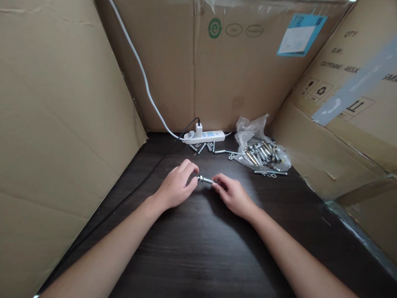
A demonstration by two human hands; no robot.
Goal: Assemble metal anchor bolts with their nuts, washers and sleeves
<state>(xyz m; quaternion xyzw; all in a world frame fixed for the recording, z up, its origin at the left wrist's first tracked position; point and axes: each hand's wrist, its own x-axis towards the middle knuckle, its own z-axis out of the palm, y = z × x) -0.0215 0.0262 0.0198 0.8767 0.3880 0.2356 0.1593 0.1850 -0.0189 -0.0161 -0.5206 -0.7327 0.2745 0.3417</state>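
A silvery metal expansion bolt [206, 179] with a nut and washer lies almost level above the dark table, between my two hands. My right hand [232, 194] pinches its sleeve end between thumb and fingertips. At the nut end is my left hand [176, 184], its fingers curved and the thumb tip close against the bolt's end. A gap shows between that thumb and the forefinger above it, so the left hand looks loosely open around the tip. Whether the thumb touches the bolt is hard to make out.
Behind the hands stands a white power strip [214, 136] with a plugged-in charger [199, 130]. Loose bolt parts [202, 148] lie before it. To the right, a clear plastic bag [250, 132] holds several bolts [262, 153]. Cardboard walls [163, 63] enclose the table; a black cable [134, 188] crosses its left side.
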